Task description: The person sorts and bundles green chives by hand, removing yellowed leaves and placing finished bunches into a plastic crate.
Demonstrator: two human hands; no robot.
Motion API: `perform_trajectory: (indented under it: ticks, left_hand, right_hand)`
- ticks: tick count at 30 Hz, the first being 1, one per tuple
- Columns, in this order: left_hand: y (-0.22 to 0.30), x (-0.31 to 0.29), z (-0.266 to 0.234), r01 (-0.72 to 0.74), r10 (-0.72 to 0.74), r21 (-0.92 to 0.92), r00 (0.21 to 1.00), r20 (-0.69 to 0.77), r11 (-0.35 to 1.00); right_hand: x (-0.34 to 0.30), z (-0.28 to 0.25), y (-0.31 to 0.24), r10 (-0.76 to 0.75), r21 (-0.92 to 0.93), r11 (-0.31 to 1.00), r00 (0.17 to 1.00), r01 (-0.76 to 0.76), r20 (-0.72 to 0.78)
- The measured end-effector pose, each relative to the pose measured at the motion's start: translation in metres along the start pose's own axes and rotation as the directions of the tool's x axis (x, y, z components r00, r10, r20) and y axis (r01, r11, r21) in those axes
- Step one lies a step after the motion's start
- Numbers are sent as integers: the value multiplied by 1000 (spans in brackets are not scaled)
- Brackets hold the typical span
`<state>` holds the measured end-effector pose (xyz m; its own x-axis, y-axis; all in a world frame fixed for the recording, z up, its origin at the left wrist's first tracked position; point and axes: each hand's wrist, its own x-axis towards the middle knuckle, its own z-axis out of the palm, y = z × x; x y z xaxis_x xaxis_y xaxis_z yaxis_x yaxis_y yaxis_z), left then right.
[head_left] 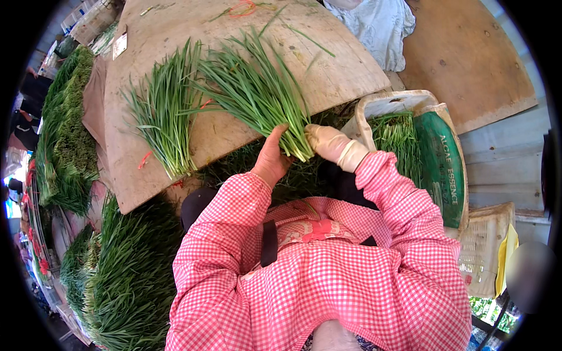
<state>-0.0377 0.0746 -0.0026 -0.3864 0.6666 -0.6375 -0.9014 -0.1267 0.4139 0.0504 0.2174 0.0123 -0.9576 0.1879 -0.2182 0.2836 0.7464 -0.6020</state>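
Note:
A loose bunch of garlic chives fans out over the wooden board, its pale cut ends toward me past the board's near edge. My bare left hand is wrapped round the left side of the stems, thumb on top. On the right side, my right hand, in a pale glove, has its fingers curled against the stems close to their ends; its fingertips are partly hidden. To the left lies another bunch of chives, with bits of red tie beside it.
The wooden board spans the area before me. At right, a white crate holds chives and a green sack. Large heaps of chives lie at lower left. Another red tie and a white cloth bag are at the far side.

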Motion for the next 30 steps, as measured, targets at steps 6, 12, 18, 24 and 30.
perform_trajectory:
  ticks: [6, 12, 18, 24, 30]
  left_hand:
    - [1, -11, 3, -34, 28, 59, 994, 107, 998]
    - [1, -8, -11, -23, 28, -36, 989, 142, 999]
    - [4, -16, -8, -23, 25, -19, 989, 146, 1000]
    - [4, -17, -7, 5, 1, -42, 988, 153, 999]
    - [5, -18, -7, 15, -10, -39, 993, 114, 999]
  right_hand:
    - [-10, 12, -13, -66, -31, 998, 993, 63, -99]
    - [-27, -34, -53, 70, -177, 983, 990, -48, 123]
    - [-15, -35, -58, -81, 69, 992, 953, 106, -293]
    - [11, -13, -40, -142, -212, 973, 962, 93, -232]
    - [16, -14, -43, -94, -106, 992, 972, 72, -215]
